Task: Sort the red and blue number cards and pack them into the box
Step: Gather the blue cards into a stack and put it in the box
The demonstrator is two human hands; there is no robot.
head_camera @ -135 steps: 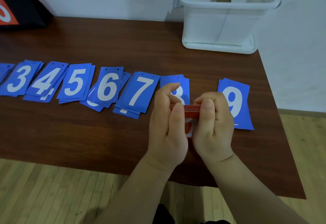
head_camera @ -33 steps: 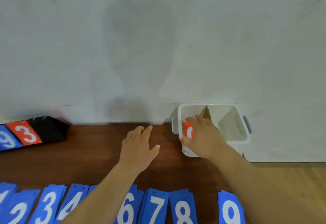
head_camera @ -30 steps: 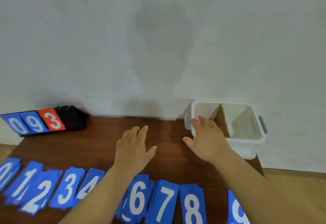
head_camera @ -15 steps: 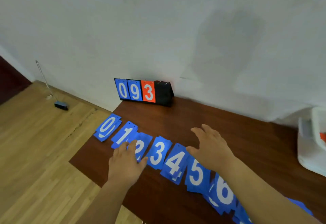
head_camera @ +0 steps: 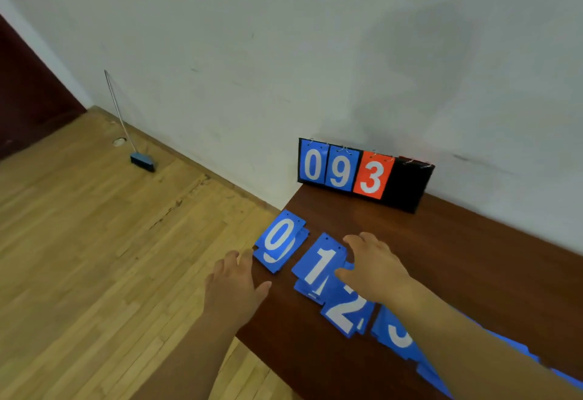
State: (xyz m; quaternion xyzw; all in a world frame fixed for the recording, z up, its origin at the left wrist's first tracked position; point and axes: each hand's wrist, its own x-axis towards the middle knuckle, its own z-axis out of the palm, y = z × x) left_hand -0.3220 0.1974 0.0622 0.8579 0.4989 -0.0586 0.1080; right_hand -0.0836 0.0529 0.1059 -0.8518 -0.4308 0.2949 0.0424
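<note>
Head view, scoreboard [head_camera: 366,174] reads 093, blue cards [head_camera: 318,268] 0, 1, 2

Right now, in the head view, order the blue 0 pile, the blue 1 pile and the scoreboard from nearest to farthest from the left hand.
1. blue 0 pile, just past the fingertips of the left hand.
2. blue 1 pile, next to the right.
3. scoreboard, back against the wall.
</note>
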